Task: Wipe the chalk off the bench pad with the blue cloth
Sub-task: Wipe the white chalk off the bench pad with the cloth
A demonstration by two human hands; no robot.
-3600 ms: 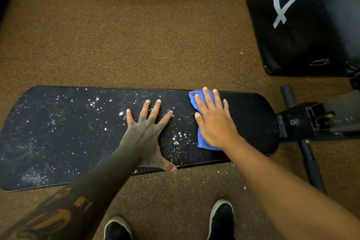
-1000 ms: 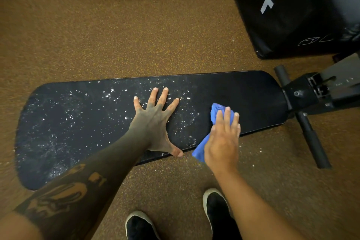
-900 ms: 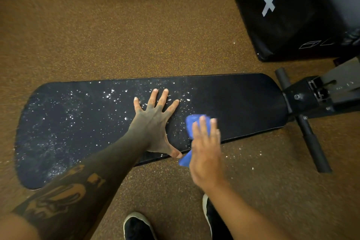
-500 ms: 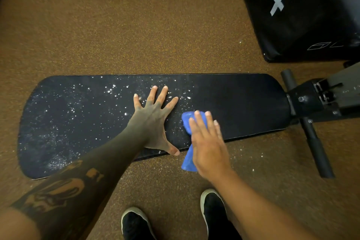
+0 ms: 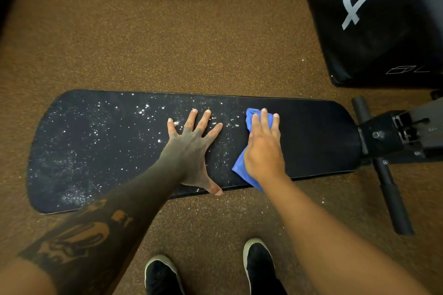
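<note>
A long black bench pad [image 5: 318,136] lies across the view. White chalk specks [image 5: 79,151] cover its left and middle parts; its right end looks dark and clean. My left hand [image 5: 191,148] rests flat on the pad's middle with fingers spread, holding nothing. My right hand [image 5: 263,148] presses the blue cloth [image 5: 241,166] onto the pad just right of the left hand. The cloth shows past my fingertips and under my wrist, hanging over the pad's near edge.
The bench's black metal frame [image 5: 393,134] and a foot bar [image 5: 390,196] stick out at the right. A black padded box [image 5: 383,31] with white numerals stands at the back right. My two black shoes [image 5: 259,263] stand on brown speckled flooring [image 5: 167,31].
My right hand has pushed the blue cloth from the pad's near edge up toward its far side. The left hand has stayed planted.
</note>
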